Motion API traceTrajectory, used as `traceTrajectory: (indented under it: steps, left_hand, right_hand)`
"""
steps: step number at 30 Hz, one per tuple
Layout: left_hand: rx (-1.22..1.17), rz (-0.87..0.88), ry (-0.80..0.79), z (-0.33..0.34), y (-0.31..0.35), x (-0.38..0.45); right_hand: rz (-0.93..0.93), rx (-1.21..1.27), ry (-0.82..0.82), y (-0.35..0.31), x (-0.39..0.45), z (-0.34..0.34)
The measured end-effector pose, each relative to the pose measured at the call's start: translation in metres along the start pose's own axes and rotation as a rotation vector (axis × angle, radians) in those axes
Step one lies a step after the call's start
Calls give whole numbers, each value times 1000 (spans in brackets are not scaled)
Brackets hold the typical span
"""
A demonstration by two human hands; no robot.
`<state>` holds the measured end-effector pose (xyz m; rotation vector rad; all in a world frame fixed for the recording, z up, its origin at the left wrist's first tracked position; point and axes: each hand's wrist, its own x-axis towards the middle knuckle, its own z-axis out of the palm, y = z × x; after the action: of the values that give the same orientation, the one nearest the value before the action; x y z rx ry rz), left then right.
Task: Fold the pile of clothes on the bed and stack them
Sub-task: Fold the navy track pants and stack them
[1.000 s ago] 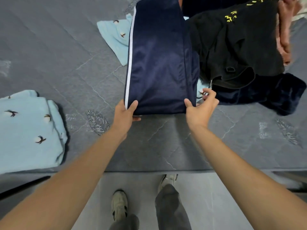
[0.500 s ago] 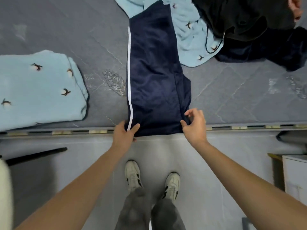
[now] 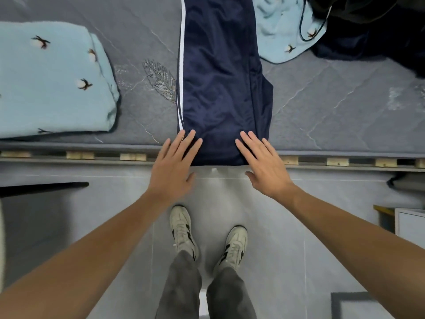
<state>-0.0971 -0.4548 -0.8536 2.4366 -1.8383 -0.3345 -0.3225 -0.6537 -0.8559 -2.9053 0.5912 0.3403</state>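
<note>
Bed (image 3: 333, 93): trousers (image 3: 218, 77) between flat hands.

Navy trousers (image 3: 220, 88) with a white side stripe lie lengthwise on the grey bed (image 3: 333, 107), their near end at its edge. The left hand (image 3: 173, 164) and right hand (image 3: 264, 165) lie flat at the near corners (fingers straight). A folded light-blue garment (image 3: 53, 81) sits left.

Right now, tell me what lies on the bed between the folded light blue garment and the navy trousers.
In the head view, only bare grey mattress with a stitched leaf motif separates the folded light blue garment from the navy trousers; no clothing lies there.
</note>
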Motion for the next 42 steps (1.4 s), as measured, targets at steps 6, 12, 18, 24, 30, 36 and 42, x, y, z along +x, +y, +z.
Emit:
traceTrajectory:
  steps: [6,12,18,24,30,36,42]
  left_hand:
    - [98,14,-13,-5,-20,29]
    - [31,26,-22,-29,-16,3]
    - [-539,-149,77,-68,-17,2]
    - [-659,-310,109,-102,-19,33]
    - [-948,-591,110,-89,-27,77]
    - [-1003,-580,185,-101,-60,153]
    - [-1021,-513,315,-132,-123,269]
  right_hand:
    - [-24,-68,25,14,16,-2]
    - [-103,18,-18,21,5,-30]
    - [-3,328,84,29,8,-83]
    - [150,608,162,41,27,-116]
    - [438,942,128,55,62,-94]
    - [529,1019,270,69,145,-112]
    - [492,870,425,103,267,-178]
